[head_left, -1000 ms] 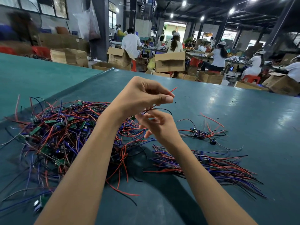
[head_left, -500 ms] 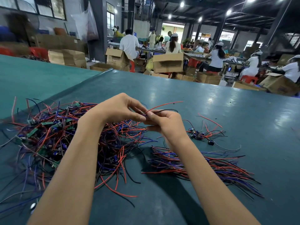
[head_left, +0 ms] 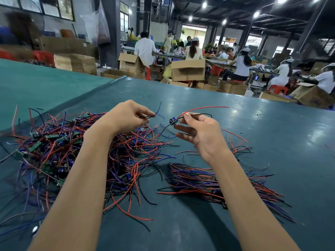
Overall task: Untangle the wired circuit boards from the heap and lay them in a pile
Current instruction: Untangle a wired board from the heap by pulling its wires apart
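A big tangled heap [head_left: 59, 151] of green circuit boards with red, blue and black wires covers the left of the teal table [head_left: 272, 142]. A tidier pile [head_left: 213, 182] of wired boards lies at the right, under my right forearm. My left hand [head_left: 126, 116] hovers over the heap and pinches a dark blue wire [head_left: 155, 113]. My right hand [head_left: 197, 131] pinches the red and black wires of a small wired board [head_left: 173, 121], which hangs in the air between my hands.
A few loose wired boards [head_left: 237, 147] lie beyond my right hand. A second teal table [head_left: 36, 84] stands at the left. Past the far edge are cardboard boxes [head_left: 188, 69] and seated people at work.
My hands, which met over the heap, have drawn apart. The small board now hangs free from my right hand, and my left hand keeps a blue wire.
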Available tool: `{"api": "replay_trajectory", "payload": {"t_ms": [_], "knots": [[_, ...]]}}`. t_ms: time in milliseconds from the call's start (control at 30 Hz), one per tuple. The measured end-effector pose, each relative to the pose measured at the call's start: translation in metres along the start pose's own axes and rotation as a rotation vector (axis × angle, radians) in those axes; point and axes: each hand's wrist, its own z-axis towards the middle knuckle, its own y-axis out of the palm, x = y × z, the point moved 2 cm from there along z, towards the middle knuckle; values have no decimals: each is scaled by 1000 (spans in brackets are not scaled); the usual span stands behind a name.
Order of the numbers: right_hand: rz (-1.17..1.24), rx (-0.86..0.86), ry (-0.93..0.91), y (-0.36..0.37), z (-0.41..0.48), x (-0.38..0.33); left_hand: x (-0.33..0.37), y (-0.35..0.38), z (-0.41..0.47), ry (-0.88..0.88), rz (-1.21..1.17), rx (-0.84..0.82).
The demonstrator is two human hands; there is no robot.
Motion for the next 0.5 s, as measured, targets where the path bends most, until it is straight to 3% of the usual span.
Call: {"api": "replay_trajectory", "payload": {"t_ms": [67,167,233,333,500], "knots": [[64,-80,-8,-3,-2,-8,10,4,-1,32,-51,-51],[165,-209,-13,-6,-6,-18,35,6,-3,124,-467,-37],[196,-258,-19,-7,-7,-23,50,10,-4,137,-648,-144],[164,-264,-35,-10,-8,-24,59,20,-6,109,-728,-357],[118,-240,-30,-14,-8,-24,50,22,-2,99,-754,-360]]}}
